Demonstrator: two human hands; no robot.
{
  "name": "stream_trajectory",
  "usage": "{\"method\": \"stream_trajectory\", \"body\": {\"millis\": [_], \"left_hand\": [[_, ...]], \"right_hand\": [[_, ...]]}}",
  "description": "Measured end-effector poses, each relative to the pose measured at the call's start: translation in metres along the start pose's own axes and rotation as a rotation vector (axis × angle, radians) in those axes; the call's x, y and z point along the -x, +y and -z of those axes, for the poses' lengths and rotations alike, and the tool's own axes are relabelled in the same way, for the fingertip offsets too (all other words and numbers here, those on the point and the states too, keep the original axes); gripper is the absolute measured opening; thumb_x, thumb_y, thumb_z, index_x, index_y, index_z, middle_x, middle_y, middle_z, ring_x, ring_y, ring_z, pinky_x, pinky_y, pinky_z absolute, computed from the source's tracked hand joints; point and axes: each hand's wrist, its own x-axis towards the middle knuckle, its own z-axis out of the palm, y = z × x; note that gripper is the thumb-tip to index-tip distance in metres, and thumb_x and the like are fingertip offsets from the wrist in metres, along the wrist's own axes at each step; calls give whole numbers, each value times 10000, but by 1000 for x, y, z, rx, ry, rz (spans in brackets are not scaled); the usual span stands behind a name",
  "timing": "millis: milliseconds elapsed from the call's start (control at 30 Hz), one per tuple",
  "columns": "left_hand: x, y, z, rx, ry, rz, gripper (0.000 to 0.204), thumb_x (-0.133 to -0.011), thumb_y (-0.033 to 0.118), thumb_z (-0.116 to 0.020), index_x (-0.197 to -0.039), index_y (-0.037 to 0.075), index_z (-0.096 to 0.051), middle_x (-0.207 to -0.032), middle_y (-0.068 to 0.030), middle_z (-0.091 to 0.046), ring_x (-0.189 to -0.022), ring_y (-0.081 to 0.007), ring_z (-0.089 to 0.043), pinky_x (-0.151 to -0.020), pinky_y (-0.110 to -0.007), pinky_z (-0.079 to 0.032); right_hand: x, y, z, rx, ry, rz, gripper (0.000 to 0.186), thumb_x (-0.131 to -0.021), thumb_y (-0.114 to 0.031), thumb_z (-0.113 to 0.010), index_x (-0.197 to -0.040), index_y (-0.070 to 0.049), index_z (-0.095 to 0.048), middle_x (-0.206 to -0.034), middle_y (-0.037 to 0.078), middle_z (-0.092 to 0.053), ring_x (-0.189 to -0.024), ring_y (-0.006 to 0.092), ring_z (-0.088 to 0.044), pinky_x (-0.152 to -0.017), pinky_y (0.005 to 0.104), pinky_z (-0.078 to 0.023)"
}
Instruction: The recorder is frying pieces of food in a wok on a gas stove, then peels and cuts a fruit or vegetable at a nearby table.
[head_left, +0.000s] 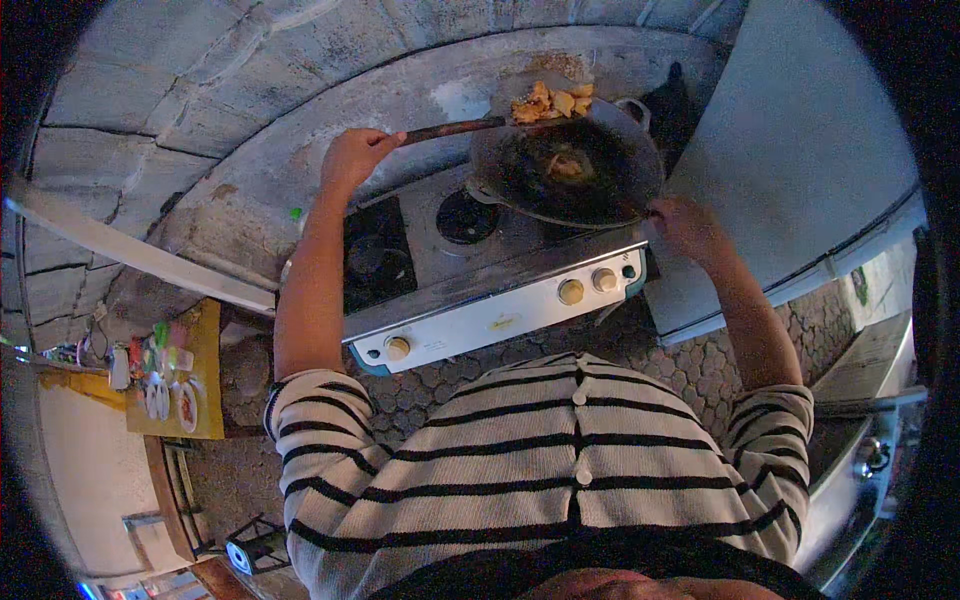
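Head view: at the left of the frame, a yellow table (211, 345) bears white dishes (163, 402). Right of it, in the upper middle, the person's left hand (357, 155) is closed around the handle of a utensil (450, 131), which reaches rightward to the wok. Below stands the stove (480, 325), a bare burner (467, 215) near its middle and knobs (571, 291) along its pale front. Golden-brown food (552, 102) sits in a heap at the utensil's far end, by the wok's upper rim. The dark wok (620, 150) lies over the stove's right end. At its lower right edge the right hand (683, 228) is curled in a narrow grip; exactly what it clasps cannot be told. Farther right rises a pale panel (800, 170).
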Motion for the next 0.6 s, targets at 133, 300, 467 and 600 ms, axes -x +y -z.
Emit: {"method": "stream_trajectory", "body": {"millis": [133, 300, 467, 600], "left_hand": [[-2, 6, 3, 3, 35, -11, 511, -763, 590, -563, -851, 106, -703, -712, -122, -628, -665, -268, -611, -619, -367, -458], [-1, 6, 6, 25, 15, 68, 523, -765, 602, -551, -856, 110, -705, -709, -116, -625, -661, -266, -609, -612, -366, -456], [0, 3, 12, -44, 132, -30, 523, -763, 606, -550, -873, 119, -707, -703, -114, -630, -659, -274, -613, -613, -378, -462], [-4, -12, 9, -17, 94, 21, 528, -756, 606, -555, -870, 113, -705, -751, -118, -642, -705, -287, -622, -643, -386, -469]], "right_hand": [[-12, 32, -44, -164, 182, 76, 262, -870, -247, -503, -1045, -64, -569, -982, 210, -604, -927, 395, -577, -784, 490, -470], [-5, 32, -36, -295, 118, 76, 269, -886, -262, -507, -1078, -83, -565, -1023, 176, -609, -956, 363, -582, -812, 455, -471], [20, 43, -4, -331, 55, 30, 272, -887, -253, -517, -1109, -108, -574, -1061, 153, -607, -972, 344, -580, -829, 427, -465], [41, 48, 40, -288, 142, 1, 259, -862, -202, -564, -1073, -53, -583, -945, 141, -636, -840, 274, -622, -758, 364, -463]]}}
